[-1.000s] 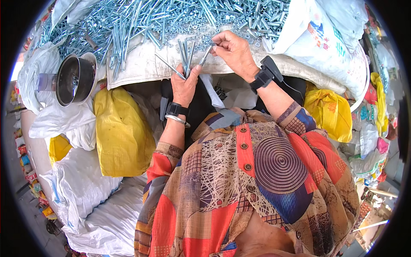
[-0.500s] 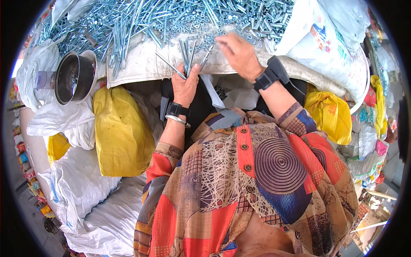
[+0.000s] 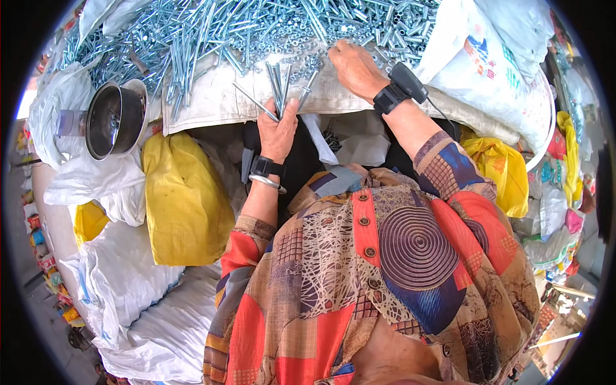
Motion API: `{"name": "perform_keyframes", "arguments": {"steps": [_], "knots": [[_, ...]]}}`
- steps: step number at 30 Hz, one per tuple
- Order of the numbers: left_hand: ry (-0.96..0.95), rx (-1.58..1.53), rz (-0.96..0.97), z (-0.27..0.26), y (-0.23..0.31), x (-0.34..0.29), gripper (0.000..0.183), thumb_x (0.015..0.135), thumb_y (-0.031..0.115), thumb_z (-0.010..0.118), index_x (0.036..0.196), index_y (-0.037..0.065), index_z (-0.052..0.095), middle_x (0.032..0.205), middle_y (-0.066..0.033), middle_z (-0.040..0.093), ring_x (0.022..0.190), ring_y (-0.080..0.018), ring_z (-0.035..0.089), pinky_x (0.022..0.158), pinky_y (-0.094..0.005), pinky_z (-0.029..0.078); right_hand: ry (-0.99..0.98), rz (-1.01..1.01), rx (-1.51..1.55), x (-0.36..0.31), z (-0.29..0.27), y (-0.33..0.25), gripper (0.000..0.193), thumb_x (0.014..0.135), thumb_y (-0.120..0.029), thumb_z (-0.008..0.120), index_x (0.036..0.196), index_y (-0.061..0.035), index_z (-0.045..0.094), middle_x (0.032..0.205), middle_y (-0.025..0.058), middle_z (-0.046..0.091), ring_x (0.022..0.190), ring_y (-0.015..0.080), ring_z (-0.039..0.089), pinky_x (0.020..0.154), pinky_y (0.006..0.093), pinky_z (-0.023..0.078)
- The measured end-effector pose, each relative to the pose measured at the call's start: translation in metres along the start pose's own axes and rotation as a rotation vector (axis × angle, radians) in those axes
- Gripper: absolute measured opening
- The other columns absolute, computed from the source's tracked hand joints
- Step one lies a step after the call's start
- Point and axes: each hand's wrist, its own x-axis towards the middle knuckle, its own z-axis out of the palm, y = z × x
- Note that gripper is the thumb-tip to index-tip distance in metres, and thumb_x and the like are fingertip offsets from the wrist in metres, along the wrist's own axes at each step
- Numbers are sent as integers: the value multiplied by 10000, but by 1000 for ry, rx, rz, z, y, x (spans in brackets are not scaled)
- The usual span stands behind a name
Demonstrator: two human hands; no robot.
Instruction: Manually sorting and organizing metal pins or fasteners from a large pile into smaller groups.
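Observation:
My left hand [image 3: 277,133] is closed around several long, thin silver bolts [image 3: 274,83], which fan upward out of its fingers. One of them, at the thumb side, carries a thicker sleeve [image 3: 307,90] along its shaft. Up and to the right, my right hand [image 3: 359,69] lies at the near edge of a spread of small nuts and washers [image 3: 298,51], fingers curled together and pointing into it. Whatever its fingertips grip is too small to make out. Behind both hands spreads a large heap of loose bolts [image 3: 186,54], with short metal sleeves [image 3: 410,29] on the right.
A pale cloth [image 3: 212,96] covers the work surface's near edge. On the left stands a dark round pot [image 3: 96,138] with small metal pieces inside. Yellow bags [image 3: 186,205] hang on both sides, and a white printed sack [image 3: 487,64] bulges at the right.
My right hand has moved a little up and right, away from the bolts in my left hand and into the small parts. My left hand keeps its grip, almost still.

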Motion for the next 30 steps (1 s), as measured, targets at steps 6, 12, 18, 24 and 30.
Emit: {"name": "perform_keyframes", "arguments": {"steps": [6, 12, 18, 24, 30], "knots": [[-15, -2, 2, -1, 0, 0, 263, 958, 293, 661, 865, 68, 561, 631, 42, 483, 508, -45, 441, 434, -207, 347, -110, -134, 169, -4, -17, 12, 163, 785, 60, 535, 935, 5, 570, 931, 186, 551, 862, 395, 595, 742, 482, 478], [-22, -12, 12, 1, 0, 0, 255, 956, 292, 663, 889, 64, 569, 640, 42, 490, 509, -44, 441, 439, -205, 353, -124, -61, 235, -8, -20, 14, 218, 821, 38, 553, 1034, 2, 583, 957, 166, 565, 866, 358, 602, 736, 426, 487], [-36, -43, 0, 0, 0, -1, 241, 952, 286, 670, 902, 69, 576, 640, 49, 491, 509, -41, 440, 439, -204, 353, -157, 210, 932, -7, -38, -17, 214, 900, -109, 628, 1088, -12, 661, 838, 31, 645, 747, 108, 606, 672, 256, 481], [-36, -23, -3, 1, -2, -1, 223, 951, 269, 671, 901, 75, 573, 634, 53, 485, 505, -37, 427, 438, -210, 347, -199, 320, 1186, -10, -39, -26, 226, 898, -149, 661, 1060, 7, 691, 823, 28, 664, 712, 77, 596, 644, 226, 486], [-52, -18, 3, -1, -3, -3, 216, 955, 263, 665, 912, 70, 579, 630, 52, 487, 491, -37, 425, 430, -210, 347, -193, 423, 1403, -26, -22, -35, 240, 894, -113, 661, 1089, 27, 667, 808, 16, 640, 710, 76, 587, 650, 220, 478]]}}
